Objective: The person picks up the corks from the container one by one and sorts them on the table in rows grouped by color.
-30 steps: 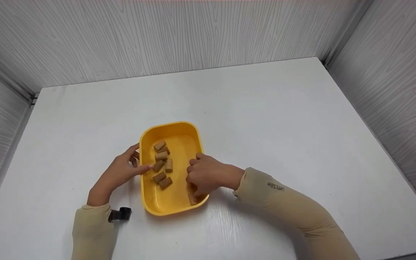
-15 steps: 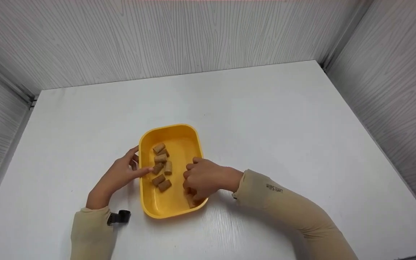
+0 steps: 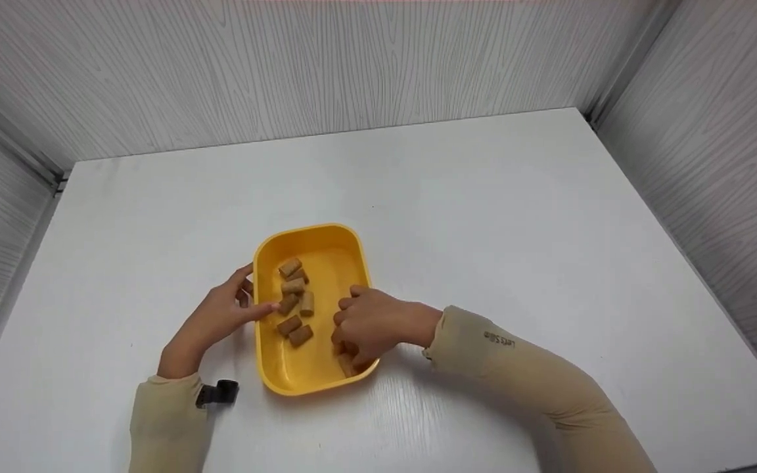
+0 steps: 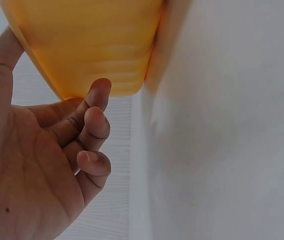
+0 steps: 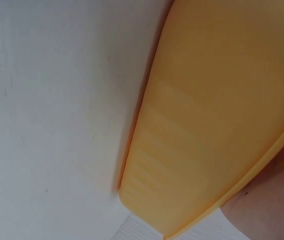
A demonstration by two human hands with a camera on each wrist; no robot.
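Note:
A yellow plastic tray (image 3: 313, 387) rests on the white table in the head view. Several short brown corks (image 3: 300, 336) lie in its left half. My left hand (image 3: 221, 312) grips the left rim, thumb over the edge beside a cork and fingers outside. In the left wrist view those fingers (image 4: 99, 95) are bent near the tray's outer wall (image 4: 96, 45). My right hand (image 3: 372, 325) reaches over the right rim with curled fingers. It pinches a cork (image 3: 347, 365) in the lower right corner, mostly covered by the hand. The right wrist view shows the tray's outer wall (image 5: 207, 125).
The white tabletop (image 3: 516, 217) extends around the tray. Grey wood-grain panels (image 3: 326, 66) stand at the back and sides. A black strap piece (image 3: 219, 393) sits at the left sleeve's cuff.
My right hand has shifted slightly leftward within the tray, and the cork under it has moved a little. The left hand and the other corks hold their places.

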